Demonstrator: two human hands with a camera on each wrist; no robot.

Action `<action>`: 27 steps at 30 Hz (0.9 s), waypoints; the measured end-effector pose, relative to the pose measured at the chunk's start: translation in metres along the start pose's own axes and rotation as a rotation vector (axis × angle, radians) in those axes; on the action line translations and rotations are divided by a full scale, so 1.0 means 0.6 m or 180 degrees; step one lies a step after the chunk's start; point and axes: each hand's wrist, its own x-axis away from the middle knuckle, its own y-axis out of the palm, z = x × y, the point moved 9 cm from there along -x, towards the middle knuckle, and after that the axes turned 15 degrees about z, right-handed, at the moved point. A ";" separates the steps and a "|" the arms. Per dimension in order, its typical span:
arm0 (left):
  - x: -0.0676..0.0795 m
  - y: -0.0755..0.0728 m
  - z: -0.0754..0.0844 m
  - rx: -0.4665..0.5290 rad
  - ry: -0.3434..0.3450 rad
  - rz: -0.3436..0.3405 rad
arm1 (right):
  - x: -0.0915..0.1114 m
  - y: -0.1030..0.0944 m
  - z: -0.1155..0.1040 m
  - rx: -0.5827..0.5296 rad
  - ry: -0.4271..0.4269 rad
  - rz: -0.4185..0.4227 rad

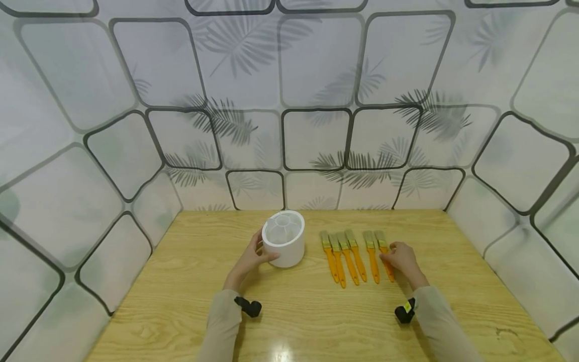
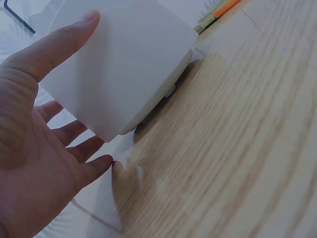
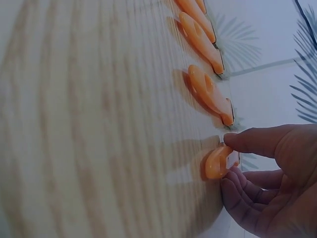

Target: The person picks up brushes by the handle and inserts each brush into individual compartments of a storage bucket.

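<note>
A white round holder [image 1: 291, 251] with clear dividers inside stands left of the brushes, its open top tipped toward the head camera. My left hand [image 1: 251, 255] grips its left side, the thumb [image 2: 64, 42] on the near wall and the fingers around the far side. Several flat paintbrushes with orange handles lie on the table, bristles pointing away; one group [image 1: 346, 256] is nearer the holder. Right of that group lie a single paintbrush [image 1: 373, 261] and the rightmost paintbrush [image 1: 390, 271]. My right hand [image 1: 403, 259] pinches the rightmost brush's handle [image 3: 216, 163] between thumb and fingers.
The wooden table [image 1: 316, 322] meets a patterned cloth wall [image 1: 312, 141] at the back, with more cloth on the left and right sides. A small black wrist camera [image 1: 250, 306] sits on the left sleeve, another camera [image 1: 404, 312] on the right one.
</note>
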 end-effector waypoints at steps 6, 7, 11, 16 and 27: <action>0.008 0.002 0.008 0.0062 -0.0070 -0.0066 | 0.000 -0.001 -0.003 0.0066 -0.0007 0.0004; 0.011 0.003 0.014 0.0083 -0.0078 -0.0088 | 0.000 -0.002 -0.003 0.0068 -0.0010 0.0014; 0.023 0.004 0.035 0.0108 -0.0136 -0.0155 | 0.000 -0.006 -0.007 0.0070 -0.0036 0.0031; 0.027 0.005 0.043 0.0097 -0.0142 -0.0152 | -0.001 -0.008 -0.009 0.0057 -0.0023 0.0023; 0.005 0.003 0.000 0.0128 -0.0111 -0.0043 | -0.002 -0.009 0.000 -0.0057 0.0019 0.0065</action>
